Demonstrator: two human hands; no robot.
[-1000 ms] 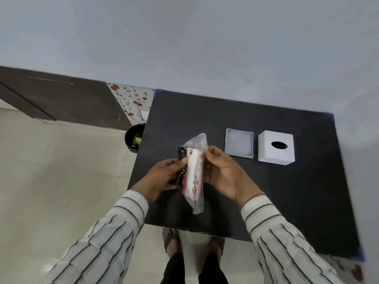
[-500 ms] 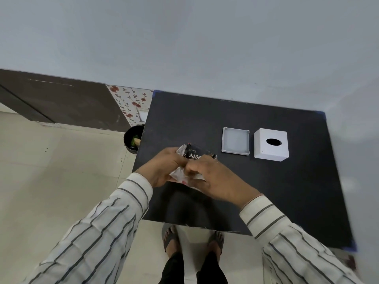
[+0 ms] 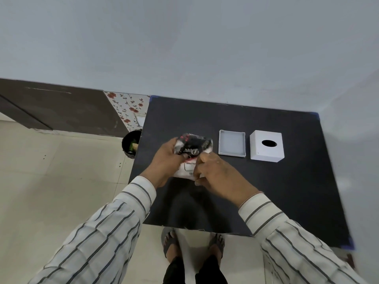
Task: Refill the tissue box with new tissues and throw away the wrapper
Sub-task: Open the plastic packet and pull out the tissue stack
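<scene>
Tissue pack [image 3: 191, 149] is clamped by left hand [image 3: 168, 158] while right hand [image 3: 215, 173] pinches its wrapper for opening; box [image 3: 266, 145] is kept at 3 o'clock.

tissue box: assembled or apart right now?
Apart. The white cube-shaped cover with the oval slot sits on the black table, with the shallow grey base tray empty and separate on its left.

White script on the black band of the tissue pack [image 3: 191, 147] is too blurred to read.
</scene>
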